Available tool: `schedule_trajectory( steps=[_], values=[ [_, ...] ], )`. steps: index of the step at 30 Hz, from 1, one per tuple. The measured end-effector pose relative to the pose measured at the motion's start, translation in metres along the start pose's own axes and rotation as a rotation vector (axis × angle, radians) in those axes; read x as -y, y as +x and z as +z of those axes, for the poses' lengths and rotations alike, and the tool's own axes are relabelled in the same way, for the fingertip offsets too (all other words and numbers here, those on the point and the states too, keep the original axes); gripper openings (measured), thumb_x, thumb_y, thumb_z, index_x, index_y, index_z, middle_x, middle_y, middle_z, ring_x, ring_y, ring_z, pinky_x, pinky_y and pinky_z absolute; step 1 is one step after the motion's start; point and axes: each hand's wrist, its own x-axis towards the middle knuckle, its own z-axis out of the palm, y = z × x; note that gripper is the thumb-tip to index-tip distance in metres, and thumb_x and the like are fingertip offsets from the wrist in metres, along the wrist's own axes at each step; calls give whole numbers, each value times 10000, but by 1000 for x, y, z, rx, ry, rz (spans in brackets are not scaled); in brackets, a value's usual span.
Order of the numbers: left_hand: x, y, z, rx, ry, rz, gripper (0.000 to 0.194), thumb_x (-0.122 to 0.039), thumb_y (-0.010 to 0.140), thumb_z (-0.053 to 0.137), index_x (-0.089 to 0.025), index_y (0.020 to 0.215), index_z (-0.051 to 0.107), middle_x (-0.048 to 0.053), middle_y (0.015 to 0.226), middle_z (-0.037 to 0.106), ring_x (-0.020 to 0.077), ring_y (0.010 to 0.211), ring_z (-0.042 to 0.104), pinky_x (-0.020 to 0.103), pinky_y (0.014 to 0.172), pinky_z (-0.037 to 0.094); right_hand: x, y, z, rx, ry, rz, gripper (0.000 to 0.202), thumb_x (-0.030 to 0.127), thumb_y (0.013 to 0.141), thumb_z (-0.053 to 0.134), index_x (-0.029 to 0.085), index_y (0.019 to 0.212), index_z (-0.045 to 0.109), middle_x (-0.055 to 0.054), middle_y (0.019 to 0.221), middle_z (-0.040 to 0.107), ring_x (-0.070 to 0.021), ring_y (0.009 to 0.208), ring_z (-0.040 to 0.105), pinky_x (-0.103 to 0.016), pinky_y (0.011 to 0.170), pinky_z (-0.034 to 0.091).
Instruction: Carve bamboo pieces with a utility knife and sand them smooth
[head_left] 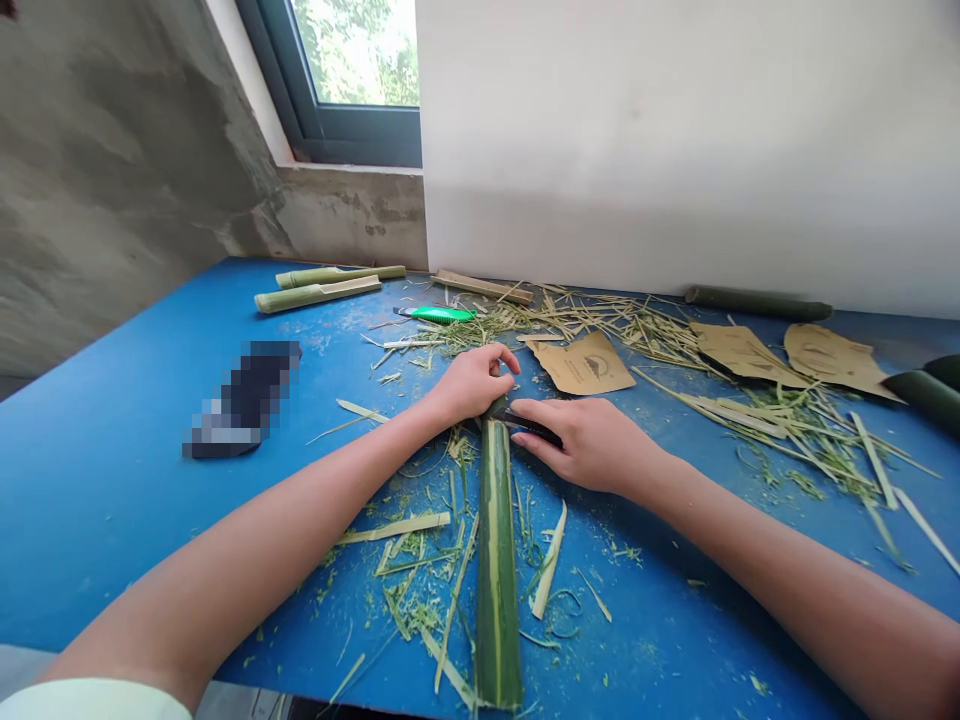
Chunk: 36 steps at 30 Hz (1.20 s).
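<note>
A length of green bamboo (498, 580) lies on the blue table, pointing away from me, with pale stripes where its skin is scraped off. My left hand (476, 380) is closed over its far end, fingers curled and partly hiding it. In my right hand (589, 440) is a black-handled knife (536, 426), gripped between thumb and fingers. The knife lies across the bamboo just in front of my left hand; its blade is mostly hidden. Pale shavings (409, 600) are scattered on both sides of the bamboo.
Two cut bamboo pieces (319, 294) and a green utility knife (442, 314) lie toward the back. A brown paper piece (585, 364) sits beyond my hands. A pixelated dark object (247, 400) rests at left. More bamboo (757, 300) lies back right, along the white panel (675, 150).
</note>
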Motion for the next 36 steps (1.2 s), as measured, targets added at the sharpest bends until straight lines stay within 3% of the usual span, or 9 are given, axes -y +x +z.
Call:
schedule_trajectory(
  steps=[11,18,23,27,36],
  values=[
    [3,-1,2,22,-40,20,114,-143,778,549,-202,847,619,-71,593,411,121,586,407,258,578,310,-14,1,-6,96,184,-61,350,437,1041,490,224,1281,632,-70,976,761,-210,810,685,-296,710,426],
    [3,-3,1,33,-61,33,100,-135,782,550,-209,845,575,-83,576,405,117,560,379,257,577,307,1,-10,-11,183,233,-186,302,432,1046,490,235,1198,662,-38,979,764,-189,811,685,-289,691,402],
    [2,-3,1,9,-31,25,89,-140,786,546,-208,834,578,-78,580,421,123,574,399,262,585,311,0,-18,-12,76,140,-194,326,432,1044,486,220,1222,657,-54,1008,775,-196,822,705,-299,673,395],
    [0,-3,2,11,-10,4,97,-143,781,555,-208,842,593,-80,576,414,128,578,406,268,588,308,-8,-13,-9,-92,43,-58,341,426,1040,487,220,1262,645,-64,1064,780,-221,855,724,-310,670,401],
    [-4,-3,3,-17,45,-18,88,-158,780,579,-207,844,616,-71,608,459,136,608,449,279,606,315,1,-4,-1,-70,-51,-10,313,430,1046,472,250,1231,648,-36,989,773,-229,844,723,-321,647,375]
  ],
)
